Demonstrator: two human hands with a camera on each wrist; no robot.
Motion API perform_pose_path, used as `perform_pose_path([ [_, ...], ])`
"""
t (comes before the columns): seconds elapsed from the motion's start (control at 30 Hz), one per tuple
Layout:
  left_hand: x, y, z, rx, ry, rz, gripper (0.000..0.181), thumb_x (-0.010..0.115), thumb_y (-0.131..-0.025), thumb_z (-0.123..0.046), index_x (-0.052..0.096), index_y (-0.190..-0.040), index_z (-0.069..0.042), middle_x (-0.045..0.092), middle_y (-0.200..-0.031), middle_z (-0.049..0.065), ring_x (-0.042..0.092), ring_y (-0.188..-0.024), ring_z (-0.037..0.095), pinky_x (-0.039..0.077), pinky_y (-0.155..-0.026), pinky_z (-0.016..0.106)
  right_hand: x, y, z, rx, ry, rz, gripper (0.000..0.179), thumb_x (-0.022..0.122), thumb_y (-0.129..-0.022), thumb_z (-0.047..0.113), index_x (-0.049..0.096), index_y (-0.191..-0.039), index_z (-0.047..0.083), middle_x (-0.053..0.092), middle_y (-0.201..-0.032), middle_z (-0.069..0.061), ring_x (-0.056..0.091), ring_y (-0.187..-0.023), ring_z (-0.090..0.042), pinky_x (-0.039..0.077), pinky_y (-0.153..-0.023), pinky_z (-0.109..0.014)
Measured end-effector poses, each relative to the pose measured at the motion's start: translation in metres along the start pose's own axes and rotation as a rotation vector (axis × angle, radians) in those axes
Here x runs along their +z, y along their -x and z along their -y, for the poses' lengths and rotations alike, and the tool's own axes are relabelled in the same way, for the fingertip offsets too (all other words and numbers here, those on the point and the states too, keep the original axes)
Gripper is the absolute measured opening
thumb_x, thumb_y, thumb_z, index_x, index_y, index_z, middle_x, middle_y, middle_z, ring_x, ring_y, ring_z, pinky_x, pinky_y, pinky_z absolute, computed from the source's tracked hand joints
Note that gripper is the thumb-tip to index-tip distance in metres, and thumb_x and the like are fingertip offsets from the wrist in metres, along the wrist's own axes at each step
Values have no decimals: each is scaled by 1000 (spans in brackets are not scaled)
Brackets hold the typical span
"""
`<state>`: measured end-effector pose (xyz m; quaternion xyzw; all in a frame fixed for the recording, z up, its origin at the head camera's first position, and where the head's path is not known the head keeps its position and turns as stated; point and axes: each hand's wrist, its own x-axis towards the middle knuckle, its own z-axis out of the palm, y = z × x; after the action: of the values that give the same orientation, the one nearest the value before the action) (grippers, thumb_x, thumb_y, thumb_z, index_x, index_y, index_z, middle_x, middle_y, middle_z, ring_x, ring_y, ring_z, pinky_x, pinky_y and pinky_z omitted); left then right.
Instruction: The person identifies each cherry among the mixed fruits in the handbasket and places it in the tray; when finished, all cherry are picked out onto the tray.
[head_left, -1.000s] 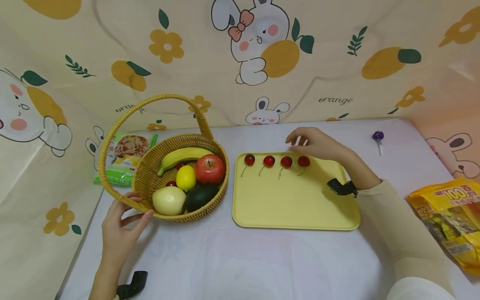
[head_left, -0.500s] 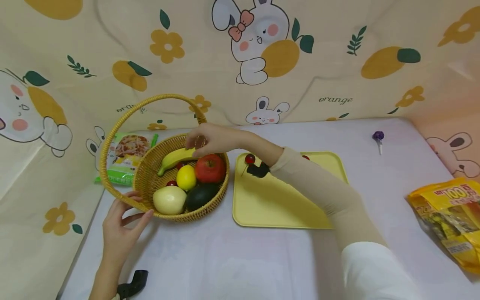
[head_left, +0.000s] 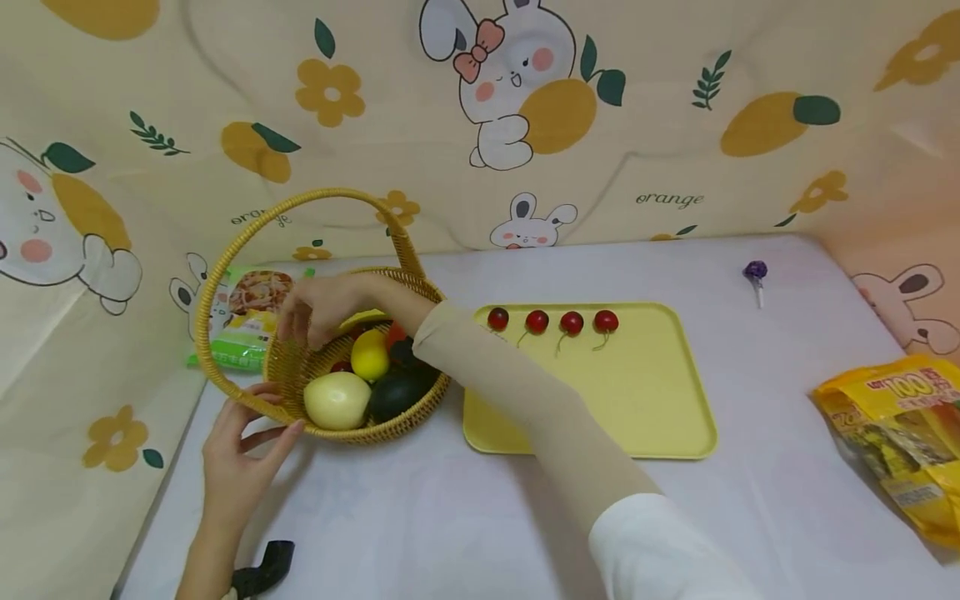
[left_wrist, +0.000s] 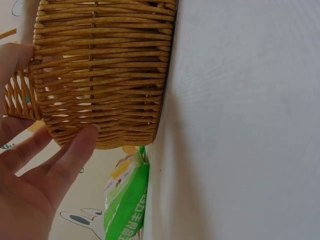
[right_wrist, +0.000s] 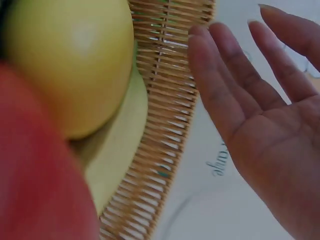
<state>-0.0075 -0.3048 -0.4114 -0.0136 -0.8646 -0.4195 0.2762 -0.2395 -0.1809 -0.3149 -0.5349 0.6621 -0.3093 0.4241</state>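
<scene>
My left hand (head_left: 236, 467) holds the rim of a wicker basket (head_left: 411, 427) near the foot of its tall handle; in the left wrist view its thumb presses the outer wall. My right hand (head_left: 322, 307) hangs over the basket's left inner side, fingers pointing down with nothing between them. In the right wrist view those fingers (right_wrist: 220, 90) are spread loosely beside the wicker. Inside the basket lie a pale round fruit (head_left: 337, 401), a dark green fruit (head_left: 396, 395), a lemon (head_left: 371, 356), a banana (right_wrist: 127, 135), an apple (right_wrist: 40, 175) and a small cherry (head_left: 341, 367).
Right of the basket lies a yellow tray (head_left: 637, 392) with several stemmed cherries (head_left: 572, 323) in a row; my right forearm crosses its left part. A green food packet (head_left: 251, 333) stands behind the basket. A lollipop (head_left: 756, 272) and a yellow snack bag (head_left: 900, 450) lie at the right.
My right hand has swept left from above the tray's cherries, across the banana, to the far left side of the basket. My left hand stays on the rim.
</scene>
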Motion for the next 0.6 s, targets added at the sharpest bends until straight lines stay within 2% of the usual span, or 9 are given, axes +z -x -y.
perform_pose_path([
  [0.17, -1, -3, -18, 12, -3, 6, 44, 75, -70, 23, 59, -110, 16, 54, -121, 29, 59, -101, 2, 56, -73, 13, 3, -20, -8, 129, -21, 144, 41, 62, -88, -9, 64, -128, 2, 63, -119, -18, 54, -83, -17, 47, -72, -36],
  [0.3, -2, -4, -24, -1, -8, 16, 41, 75, -73, 21, 58, -110, 15, 55, -123, 28, 58, -103, 1, 56, -73, 13, 5, -29, -16, 208, 13, 244, 44, 61, -89, -11, 63, -131, 3, 63, -122, -18, 59, -92, -17, 51, -85, -37],
  [0.4, -3, -5, -24, -4, -10, 20, 41, 75, -74, 19, 59, -111, 15, 55, -124, 28, 58, -104, 1, 56, -74, 12, 6, -33, -21, 236, 32, 271, 47, 59, -89, -14, 62, -133, 3, 64, -121, -16, 61, -100, -19, 54, -91, -35],
  [0.6, -2, -4, -22, -1, -5, 17, 42, 75, -73, 20, 59, -112, 15, 55, -126, 28, 57, -104, 1, 56, -74, 13, 4, -32, -28, 261, 19, 279, 48, 55, -88, -19, 61, -131, 1, 64, -123, -16, 62, -102, -19, 55, -83, -29],
])
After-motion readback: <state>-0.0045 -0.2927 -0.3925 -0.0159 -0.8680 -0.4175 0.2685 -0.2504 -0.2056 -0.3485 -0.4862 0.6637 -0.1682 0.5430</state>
